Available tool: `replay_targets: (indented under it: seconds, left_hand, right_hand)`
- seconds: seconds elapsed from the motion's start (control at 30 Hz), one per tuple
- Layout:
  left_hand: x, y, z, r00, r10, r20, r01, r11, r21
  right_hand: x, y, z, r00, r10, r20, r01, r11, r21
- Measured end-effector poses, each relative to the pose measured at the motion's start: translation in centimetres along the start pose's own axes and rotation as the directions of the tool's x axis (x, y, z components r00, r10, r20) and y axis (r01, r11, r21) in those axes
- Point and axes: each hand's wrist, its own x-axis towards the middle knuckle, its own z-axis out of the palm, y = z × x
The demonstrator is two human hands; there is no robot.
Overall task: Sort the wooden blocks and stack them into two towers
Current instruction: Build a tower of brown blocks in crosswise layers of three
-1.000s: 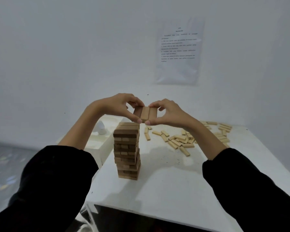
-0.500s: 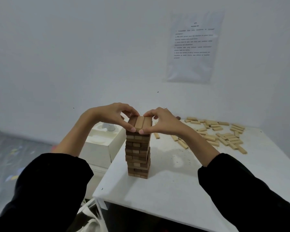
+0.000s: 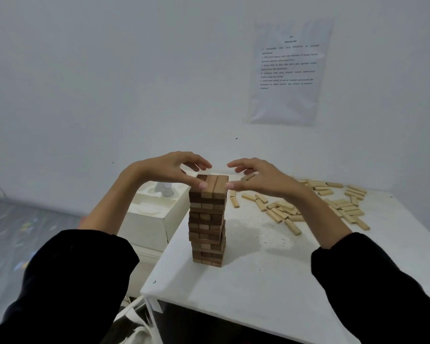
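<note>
down comes the three-block layer onto the dark tower on the desk; left hand and right hand loosen, each grip apart, barely touching it. pale blocks lie scattered, second tower unstarted.

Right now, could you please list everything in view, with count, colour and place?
table: one, white, centre and right
tower: one, dark and light brown wood, upright near the table's left edge
loose blocks: many, pale wood, scattered on the table right of the tower
box: one, white, left of the table
small object: one, white, in the box's top
printed sheet: one, white, on the wall, upper right
left hand: one, thumb tip touching the tower's top layer from the left
right hand: one, thumb tip touching it from the right
sleeves: two, black, bottom corners
</note>
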Motion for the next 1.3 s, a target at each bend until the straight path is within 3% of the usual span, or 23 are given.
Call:
replay_targets:
  seconds: [0.27,0.47,0.77,0.9,1.0,1.1,1.3]
  left_hand:
    - [2.2,5.1,0.5,0.965,0.135,-0.224,-0.127,0.991,0.049]
    - [6.7,10.1,7.9,0.922,0.197,-0.333,-0.198,0.98,0.03]
    - [12.7,6.9,21.8,0.977,-0.04,-0.208,0.007,0.988,-0.153]
    - [14.8,5.1,24.7,0.964,-0.105,-0.245,0.052,0.975,-0.214]
    - [17.0,4.3,25.3,0.929,-0.138,-0.343,0.042,0.961,-0.275]
    - [19.8,3.3,25.7,0.846,-0.179,-0.502,0.005,0.945,-0.328]
    - [26.3,0.7,25.7,0.719,-0.237,-0.653,0.02,0.947,-0.322]
  right_hand:
    - [-3.3,3.9,-4.6,0.985,0.089,-0.151,-0.07,0.989,0.131]
    - [-6.0,8.0,-5.5,0.946,0.15,-0.289,-0.118,0.985,0.124]
    - [-10.1,16.6,-1.1,0.895,0.267,-0.357,-0.233,0.963,0.137]
    - [-9.8,20.4,1.0,0.883,0.277,-0.378,-0.252,0.961,0.116]
    - [-7.8,22.4,1.6,0.839,0.257,-0.479,-0.247,0.965,0.086]
    - [-4.8,24.0,1.9,0.771,0.176,-0.611,-0.213,0.977,0.014]
    - [1.8,27.4,2.6,0.746,0.102,-0.659,-0.206,0.975,-0.081]
